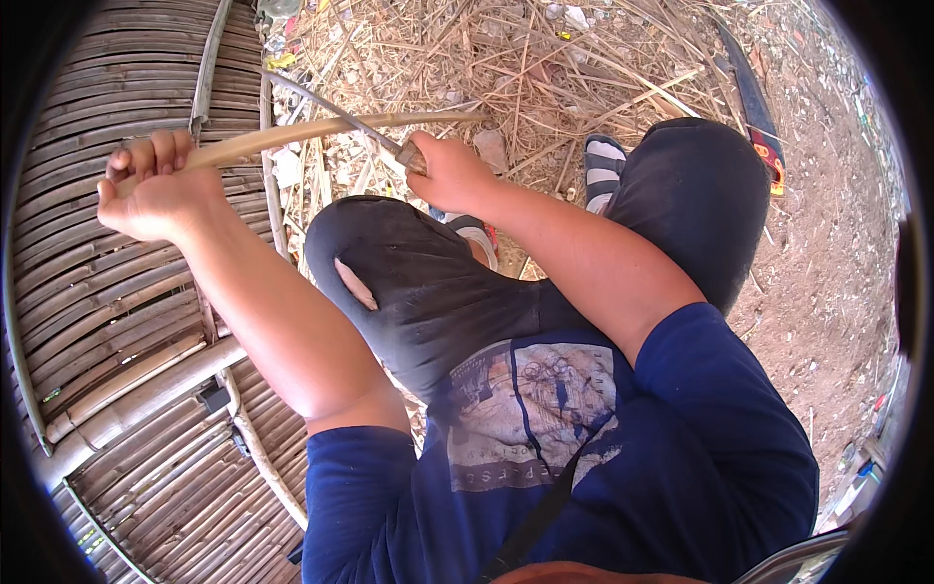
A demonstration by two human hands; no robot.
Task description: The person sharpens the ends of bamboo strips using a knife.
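My left hand [156, 185] is closed around one end of a long pale bamboo strip [263, 141], palm turned up, above the slatted platform. The strip reaches to the right across the picture and bends slightly, its far end over the littered ground. In my right hand [446, 173] is a knife, gripped by its short handle. Its long narrow blade [336, 109] points up and to the left and crosses the strip near the middle. My fingers hide most of the handle. Whether the edge bites into the bamboo, I cannot tell.
A bamboo-slat platform [117, 282] fills the left side. Bamboo shavings [545, 58] and scraps cover the ground ahead. A long dark flat thing with a red and yellow end [749, 97] lies at the upper right. My bent knees [389, 243] are below the hands.
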